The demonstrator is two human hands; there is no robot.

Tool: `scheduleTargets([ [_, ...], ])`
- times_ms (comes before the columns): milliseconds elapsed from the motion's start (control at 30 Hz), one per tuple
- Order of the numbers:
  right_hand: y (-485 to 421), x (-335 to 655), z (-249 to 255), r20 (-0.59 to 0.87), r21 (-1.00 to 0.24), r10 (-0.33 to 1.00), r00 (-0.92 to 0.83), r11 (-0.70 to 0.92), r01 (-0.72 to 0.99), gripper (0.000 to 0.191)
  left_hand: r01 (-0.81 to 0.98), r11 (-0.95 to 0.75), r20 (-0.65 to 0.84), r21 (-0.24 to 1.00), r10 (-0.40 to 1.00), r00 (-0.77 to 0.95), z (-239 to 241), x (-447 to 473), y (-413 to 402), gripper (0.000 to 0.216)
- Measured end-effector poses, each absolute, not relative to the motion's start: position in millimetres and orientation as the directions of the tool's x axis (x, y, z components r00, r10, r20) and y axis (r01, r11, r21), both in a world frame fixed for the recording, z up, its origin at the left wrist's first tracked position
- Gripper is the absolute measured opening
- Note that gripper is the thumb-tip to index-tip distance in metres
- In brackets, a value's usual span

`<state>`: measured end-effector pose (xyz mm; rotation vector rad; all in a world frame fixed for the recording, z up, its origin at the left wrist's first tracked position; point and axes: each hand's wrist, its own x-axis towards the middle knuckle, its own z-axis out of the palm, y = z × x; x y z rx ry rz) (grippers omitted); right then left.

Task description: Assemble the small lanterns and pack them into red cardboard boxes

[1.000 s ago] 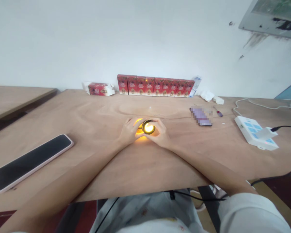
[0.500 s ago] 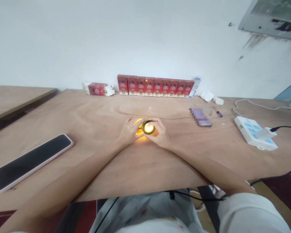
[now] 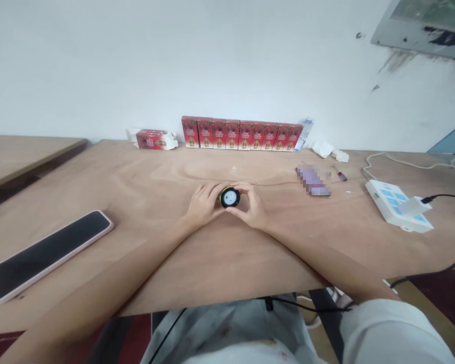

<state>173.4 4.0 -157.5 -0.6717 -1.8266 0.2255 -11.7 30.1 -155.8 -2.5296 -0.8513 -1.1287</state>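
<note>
Between my two hands, above the middle of the table, is a small lamp point(image 3: 230, 197) with a black round rim and a pale disc facing me; its light is off. My left hand point(image 3: 205, 203) is closed on the lamp's left side, where a bit of yellow shows between the fingers. From the right, my right hand point(image 3: 251, 206) curls its thumb and fingers around the black rim. The lamp's far side is hidden by the fingers.
Red boxes point(image 3: 245, 135) stand in a row by the wall, beside one opened red box point(image 3: 156, 139) lying down. A phone point(image 3: 49, 253) lies left. To the right are a blurred purple item point(image 3: 314, 181), a screwdriver point(image 3: 340, 174), crumpled tissue point(image 3: 322, 148) and a power strip point(image 3: 390, 202).
The lamp's bright yellow glow has gone out, leaving its pale disc visible. Both hands stay around it, with the right fingers now at the rim instead of over the disc.
</note>
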Motion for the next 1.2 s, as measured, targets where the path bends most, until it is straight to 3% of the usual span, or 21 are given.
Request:
scheduleTargets([
  [167, 38, 208, -165, 0.704, -0.545, 0.709, -0.030, 0.567, 0.617, 0.026, 0.560, -0.803, 0.757, 0.202, 0.491, 0.431, -155, -11, 30, 0.045],
  [333, 66, 240, -173, 0.492, -0.373, 0.870, -0.025, 0.237, 0.897, 0.034, 0.445, -0.716, 0.756, 0.537, 0.643, 0.121, -157, -8, 35, 0.048],
  [433, 69, 243, -175, 0.397, -0.306, 0.917, -0.026, 0.159, 0.939, 0.031, 0.322, -0.578, 0.629, 0.750, 0.774, -0.073, -160, -7, 44, 0.050],
  [567, 67, 241, -174, 0.339, -0.346, 0.940, -0.021, 0.145, 0.927, 0.028, -0.079, -0.319, 0.291, 0.944, 0.922, -0.254, -163, -7, 57, 0.049],
  [633, 67, 240, -173, 0.325, -0.404, 0.946, 0.009, 0.130, 0.905, 0.025, -0.205, -0.264, 0.207, 0.942, 0.943, -0.261, -163, -7, 60, 0.050],
  [733, 68, 241, -173, 0.328, -0.445, 0.944, 0.036, 0.120, 0.887, 0.019, -0.200, -0.300, 0.242, 0.933, 0.932, -0.269, -162, -7, 61, 0.054],
  [833, 69, 240, -174, 0.343, -0.434, 0.939, 0.016, 0.144, 0.889, 0.019, -0.014, -0.438, 0.418, 0.899, 0.866, -0.275, -161, -5, 56, 0.055],
  [967, 69, 241, -177, 0.361, -0.398, 0.932, -0.029, 0.182, 0.899, 0.019, 0.296, -0.618, 0.669, 0.729, 0.735, -0.113, -161, -2, 43, 0.047],
  [1200, 82, 240, -174, 0.378, -0.302, 0.918, -0.119, 0.244, 0.921, 0.027, 0.471, -0.768, 0.785, 0.434, 0.579, 0.222, -152, -4, 26, 0.039],
])
